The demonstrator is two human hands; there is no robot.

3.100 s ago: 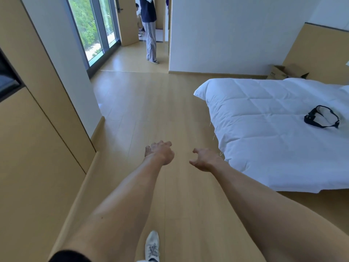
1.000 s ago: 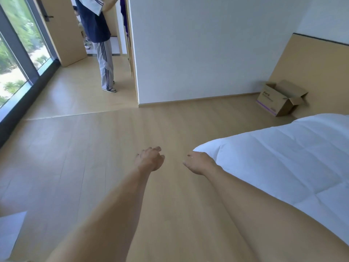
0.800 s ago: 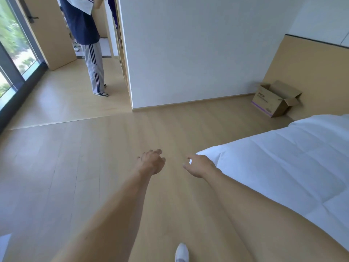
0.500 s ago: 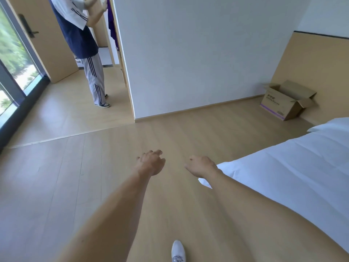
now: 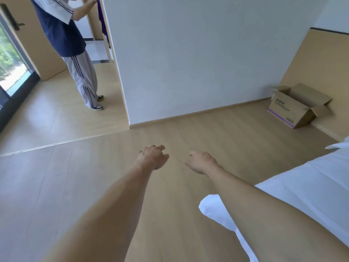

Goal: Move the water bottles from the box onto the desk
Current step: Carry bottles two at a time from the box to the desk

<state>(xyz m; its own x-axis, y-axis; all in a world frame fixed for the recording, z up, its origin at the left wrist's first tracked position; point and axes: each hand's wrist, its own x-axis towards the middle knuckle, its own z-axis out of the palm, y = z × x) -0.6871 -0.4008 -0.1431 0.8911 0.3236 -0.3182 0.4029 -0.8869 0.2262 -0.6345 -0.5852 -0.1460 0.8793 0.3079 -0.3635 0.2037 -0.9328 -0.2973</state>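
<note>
An open cardboard box (image 5: pixel 290 108) with a purple stripe stands on the wooden floor at the far right, against a tan wall panel. Its flaps are up and its inside is hidden from here; no water bottles or desk are in view. My left hand (image 5: pixel 153 156) and my right hand (image 5: pixel 202 163) are stretched out in front of me over the floor, far from the box. Both hold nothing, with fingers loosely curled and apart.
A bed with a white duvet (image 5: pixel 306 195) fills the lower right. A white wall (image 5: pixel 198 53) runs ahead, ending at a corner on the left. A person (image 5: pixel 69 44) stands beyond that corner by a doorway. A window (image 5: pixel 9 63) is at far left.
My view has swung right and moved forward along the bed. The box has come into view and grown closer. Both hands stay held out, empty.
</note>
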